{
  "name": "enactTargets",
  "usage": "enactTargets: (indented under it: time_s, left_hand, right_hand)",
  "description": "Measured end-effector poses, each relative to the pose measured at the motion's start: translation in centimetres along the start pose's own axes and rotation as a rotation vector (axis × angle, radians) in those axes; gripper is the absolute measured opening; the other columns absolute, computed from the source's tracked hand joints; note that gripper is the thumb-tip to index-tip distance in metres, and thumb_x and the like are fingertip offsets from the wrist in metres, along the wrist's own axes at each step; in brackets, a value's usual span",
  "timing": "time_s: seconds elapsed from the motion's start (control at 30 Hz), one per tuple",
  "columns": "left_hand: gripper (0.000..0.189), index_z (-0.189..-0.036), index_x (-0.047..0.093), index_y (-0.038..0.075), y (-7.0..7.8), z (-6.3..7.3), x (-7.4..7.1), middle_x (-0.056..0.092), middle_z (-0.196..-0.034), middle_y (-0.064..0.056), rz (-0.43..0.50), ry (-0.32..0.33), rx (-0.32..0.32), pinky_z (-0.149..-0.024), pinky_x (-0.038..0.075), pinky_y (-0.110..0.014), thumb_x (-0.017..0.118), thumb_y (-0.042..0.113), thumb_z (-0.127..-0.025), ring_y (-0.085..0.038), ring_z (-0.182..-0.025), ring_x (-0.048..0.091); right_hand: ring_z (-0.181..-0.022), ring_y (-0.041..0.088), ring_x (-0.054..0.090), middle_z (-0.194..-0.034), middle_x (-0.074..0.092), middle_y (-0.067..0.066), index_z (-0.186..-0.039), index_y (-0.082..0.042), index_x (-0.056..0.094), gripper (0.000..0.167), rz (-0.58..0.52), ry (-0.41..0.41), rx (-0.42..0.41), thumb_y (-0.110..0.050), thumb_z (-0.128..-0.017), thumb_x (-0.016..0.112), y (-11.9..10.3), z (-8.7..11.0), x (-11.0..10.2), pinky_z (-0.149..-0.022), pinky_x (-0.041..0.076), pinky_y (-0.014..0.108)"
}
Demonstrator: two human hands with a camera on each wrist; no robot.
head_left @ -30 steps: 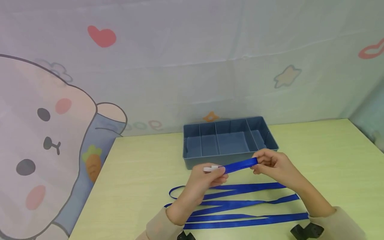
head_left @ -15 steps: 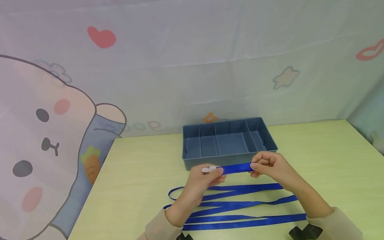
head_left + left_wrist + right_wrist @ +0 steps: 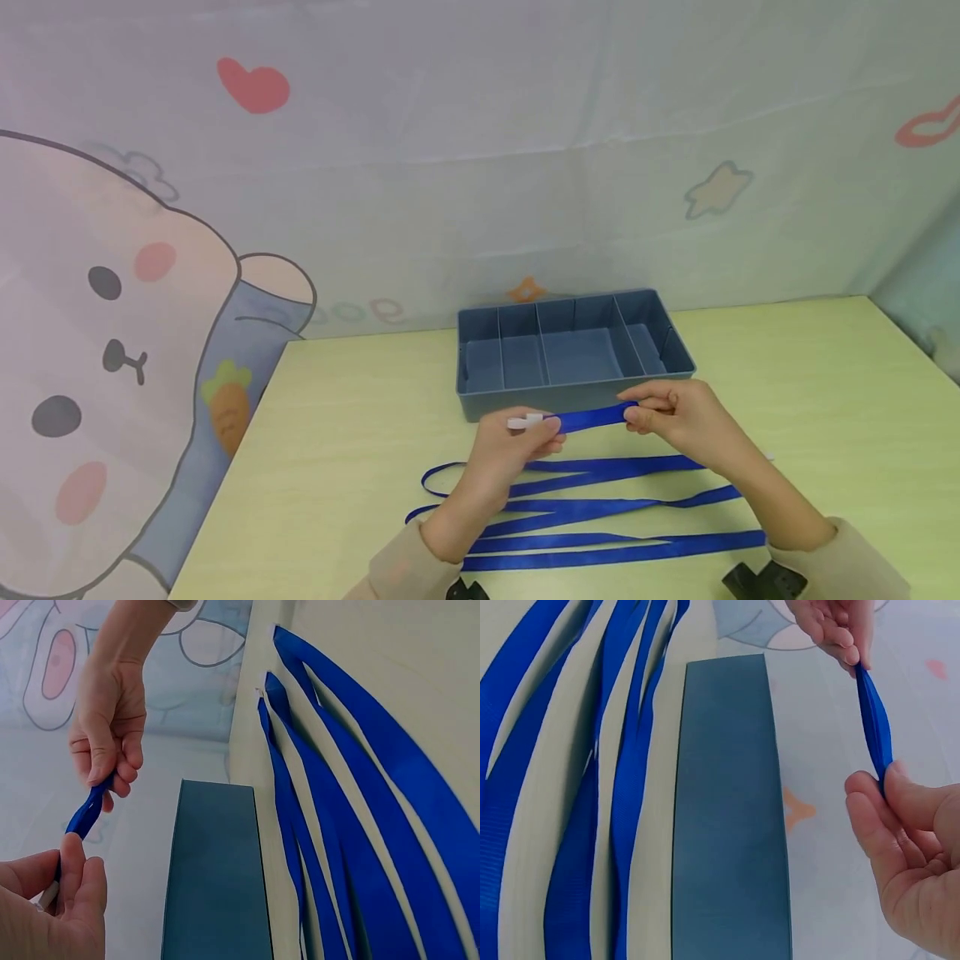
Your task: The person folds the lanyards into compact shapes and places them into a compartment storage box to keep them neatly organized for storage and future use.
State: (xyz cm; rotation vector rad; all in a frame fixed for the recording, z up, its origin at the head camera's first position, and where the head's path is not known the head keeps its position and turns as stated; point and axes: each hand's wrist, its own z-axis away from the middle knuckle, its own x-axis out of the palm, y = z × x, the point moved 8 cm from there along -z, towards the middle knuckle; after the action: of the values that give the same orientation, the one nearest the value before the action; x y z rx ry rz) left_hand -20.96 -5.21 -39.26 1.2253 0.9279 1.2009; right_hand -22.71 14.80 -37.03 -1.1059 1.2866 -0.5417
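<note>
A folded blue lanyard (image 3: 588,419) is stretched between both hands above the table, in front of the grey box. My left hand (image 3: 498,458) pinches its left end, beside a white plastic clip (image 3: 525,422). The other end is held between thumb and fingers of my right hand (image 3: 682,418). In the right wrist view the folded band (image 3: 874,724) shows stacked layers pinched at both ends. Below the hands, three more blue lanyards (image 3: 607,542) lie stretched side by side across the table, partly hidden by the forearms.
Behind the hands stands a grey-blue divided box (image 3: 480,407) with bare compartments, close to the table's back edge. A printed cloth (image 3: 465,167) hangs behind the pale yellow table (image 3: 337,417). A small white tip (image 3: 769,457) shows beyond the right forearm.
My right hand has shifted slightly left and its thumb now lies over the lanyard's end. The band tilts less than a second ago. My left hand has barely moved.
</note>
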Motion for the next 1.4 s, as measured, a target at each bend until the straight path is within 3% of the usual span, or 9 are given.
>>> enactTargets:
  time_s: [0.1,0.23,0.53,0.77,1.03,1.17,1.4]
  left_hand:
    - [0.022,-0.100,0.065,-0.005,0.0,-0.1,0.2,0.069,-0.087,-0.012,-0.004,0.000,-0.004,-0.077,0.054,-0.030,0.067,0.013,-0.087,-0.018,-0.077,0.069]
    - [0.022,-0.100,0.065,-0.005,0.0,-0.1,0.3,0.069,-0.087,-0.011,-0.011,-0.001,-0.012,-0.077,0.054,-0.030,0.067,0.013,-0.087,-0.018,-0.078,0.069]
    - [0.021,-0.099,0.065,-0.004,-0.4,-0.2,0.6,0.068,-0.084,-0.010,0.011,0.023,-0.029,-0.076,0.055,-0.030,0.067,0.012,-0.086,-0.018,-0.076,0.068]
    - [0.019,-0.094,0.066,-0.006,-0.6,-0.2,1.3,0.068,-0.081,-0.011,0.050,0.053,-0.021,-0.073,0.055,-0.030,0.069,0.010,-0.084,-0.018,-0.072,0.069]
    - [0.018,-0.092,0.066,-0.007,-0.7,-0.3,2.2,0.069,-0.081,-0.013,0.102,0.064,-0.012,-0.072,0.056,-0.031,0.070,0.009,-0.083,-0.018,-0.070,0.068]
    - [0.018,-0.092,0.065,-0.007,-0.7,-0.4,2.5,0.069,-0.080,-0.013,0.114,0.061,0.001,-0.072,0.056,-0.031,0.069,0.008,-0.083,-0.018,-0.070,0.068]
    - [0.018,-0.092,0.065,-0.008,-0.4,-0.3,2.8,0.069,-0.080,-0.014,0.115,0.048,0.030,-0.072,0.056,-0.031,0.069,0.007,-0.083,-0.018,-0.071,0.068]
  right_hand:
    - [-0.077,0.025,0.068,-0.084,0.071,0.010,-0.103,0.004,0.065,0.020,0.044,0.001,0.008,-0.008,-0.088,0.064,-0.1,0.0,-0.2,-0.072,0.056,0.029]
    - [-0.076,0.026,0.067,-0.083,0.070,0.011,-0.098,0.003,0.064,0.015,0.009,-0.007,0.023,-0.007,-0.087,0.064,-0.2,0.0,-0.2,-0.071,0.056,0.029]
    - [-0.073,0.030,0.066,-0.079,0.068,0.016,-0.097,0.003,0.062,0.022,-0.067,0.035,0.065,-0.015,-0.087,0.066,0.6,0.2,-0.2,-0.070,0.054,0.027]
    - [-0.064,0.026,0.064,-0.068,0.065,0.007,-0.088,-0.001,0.065,0.014,0.023,0.171,0.087,-0.012,-0.082,0.071,-0.1,0.7,-0.8,-0.060,0.052,0.029]
    - [-0.052,0.011,0.049,-0.060,0.056,-0.002,-0.073,-0.008,0.066,0.007,0.244,0.324,0.016,-0.003,-0.072,0.071,-2.6,1.2,-1.1,-0.048,0.042,0.025]
    - [-0.053,0.010,0.049,-0.059,0.056,-0.005,-0.071,-0.011,0.065,0.010,0.287,0.337,0.000,-0.002,-0.071,0.070,-3.4,1.3,-0.8,-0.048,0.042,0.024]
    - [-0.055,0.009,0.052,-0.061,0.059,-0.005,-0.072,-0.011,0.067,0.011,0.245,0.315,-0.022,-0.001,-0.072,0.071,-3.8,1.4,-0.6,-0.049,0.044,0.024]
